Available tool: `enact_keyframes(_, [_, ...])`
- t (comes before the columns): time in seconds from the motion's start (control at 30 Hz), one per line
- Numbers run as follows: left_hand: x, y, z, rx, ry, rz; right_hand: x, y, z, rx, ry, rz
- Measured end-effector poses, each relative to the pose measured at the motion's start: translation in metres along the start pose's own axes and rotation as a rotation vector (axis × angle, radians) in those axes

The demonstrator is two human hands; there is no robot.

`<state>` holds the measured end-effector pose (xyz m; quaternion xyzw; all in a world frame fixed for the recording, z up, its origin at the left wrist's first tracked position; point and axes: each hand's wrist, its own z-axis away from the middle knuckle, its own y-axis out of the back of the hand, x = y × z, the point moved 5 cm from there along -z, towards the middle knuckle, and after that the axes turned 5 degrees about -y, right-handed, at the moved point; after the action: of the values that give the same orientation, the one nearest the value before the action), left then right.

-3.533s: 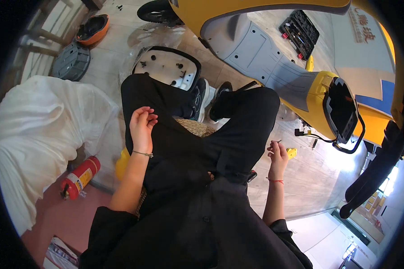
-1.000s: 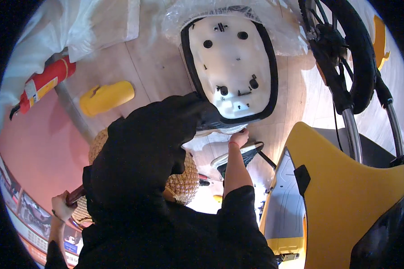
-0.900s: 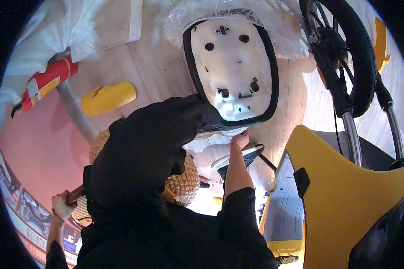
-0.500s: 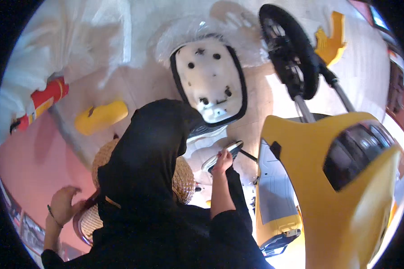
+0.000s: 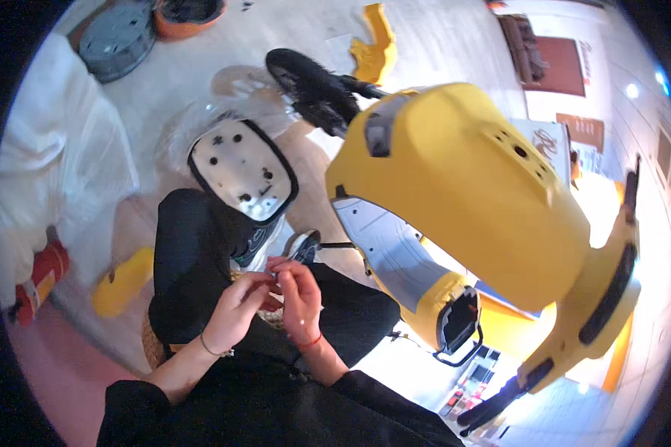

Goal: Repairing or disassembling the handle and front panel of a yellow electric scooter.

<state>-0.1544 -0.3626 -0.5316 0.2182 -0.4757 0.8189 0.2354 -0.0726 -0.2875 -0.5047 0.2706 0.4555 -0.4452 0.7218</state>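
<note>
At the far left, over a pale, smooth floor [image 5: 440,45], a white sheet [image 5: 67,149] hangs in soft folds, with one red fire extinguisher [image 5: 48,272] tilted at its lower edge and a flat pinkish-red surface [image 5: 52,372] below. Next come one ribbed grey oval tub [image 5: 118,43] and, touching or just beside it, one rounded orange shell [image 5: 190,28]; nearer me lies a rounded yellow piece [image 5: 123,281], one of two loose yellow parts. In the middle, above my black-trousered lap, my left hand [image 5: 238,304] and my right hand [image 5: 300,296] meet, thumbs and fingers bent together; I cannot tell whether they pinch something tiny. Beyond my left knee, just beside my leg, the white panel [image 5: 238,175] lies face up, an oval with a black rim and four round black pads, crinkled clear film [image 5: 186,134] at its far end. Further right are one black tyre [image 5: 306,82], the second yellow part [image 5: 376,48], curved, and a glossy yellow scooter [image 5: 455,186] with a grey footboard. At the room's far side stands one brown sofa [image 5: 522,48].
</note>
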Motion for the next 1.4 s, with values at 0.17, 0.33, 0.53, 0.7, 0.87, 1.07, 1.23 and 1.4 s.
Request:
enact_keyframes(0.17, [0.007, -0.028, 0.014, -0.075, -0.11, -0.117, -0.014, 0.008, 0.046, -0.084, -0.003, -0.203])
enact_keyframes(0.33, [0.01, -0.056, 0.035, -0.129, -0.138, -0.146, -0.026, 0.022, 0.077, -0.15, 0.133, -0.214])
enact_keyframes(0.53, [-0.004, -0.093, 0.049, -0.138, -0.174, -0.173, -0.036, 0.06, 0.099, -0.118, 0.261, -0.073])
enact_keyframes(0.7, [-0.012, -0.1, 0.05, -0.147, -0.141, -0.198, -0.064, 0.109, 0.123, 0.249, 0.511, 0.062])
enact_keyframes(0.87, [-0.017, -0.128, 0.055, -0.296, -0.027, -0.253, -0.056, 0.139, 0.125, 0.225, 0.267, -0.497])
enact_keyframes(1.07, [-0.018, -0.166, 0.063, -0.409, -0.047, -0.364, -0.068, 0.144, 0.141, 0.168, 0.297, -0.531])
enact_keyframes(1.23, [-0.003, -0.182, 0.064, -0.407, -0.165, -0.434, -0.086, 0.14, 0.144, 0.152, 0.329, -0.504])
enact_keyframes(1.4, [0.022, -0.198, 0.071, -0.421, -0.271, -0.449, -0.112, 0.131, 0.147, 0.042, 0.421, -0.656])
